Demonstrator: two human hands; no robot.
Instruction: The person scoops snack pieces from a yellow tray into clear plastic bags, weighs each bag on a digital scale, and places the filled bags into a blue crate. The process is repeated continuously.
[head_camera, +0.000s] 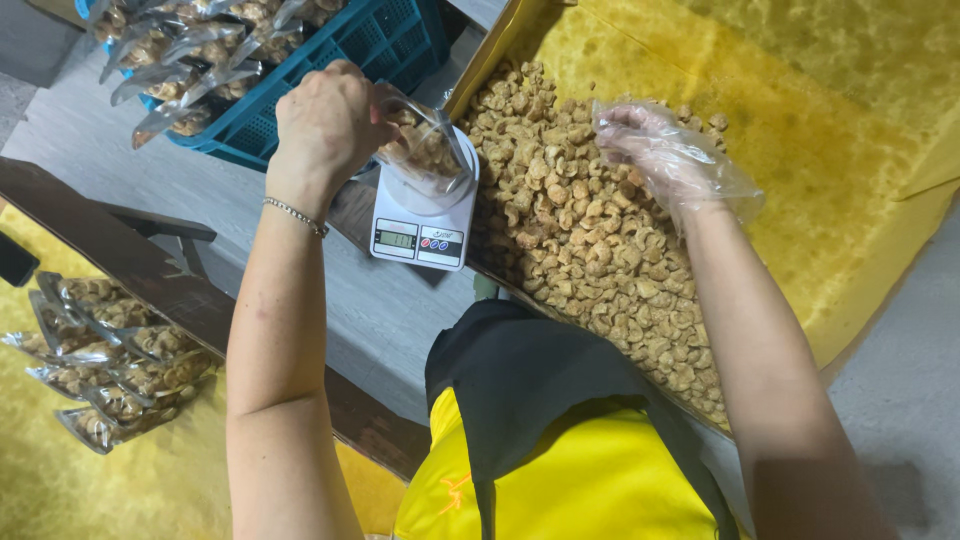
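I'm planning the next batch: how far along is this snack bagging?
Done: filled bags in the blue basket and a pile at lower left. In hand: left hand holds a bag on the scale; gloved right hand reaches into the loose snacks. Left: that large heap.

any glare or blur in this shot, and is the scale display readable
Head view: even, soft light with faint shadows; glare streaks on the clear bag held by the left hand and on the right hand's plastic glove; slight wide-angle stretch at the edges; the scale display is too small and soft to read.
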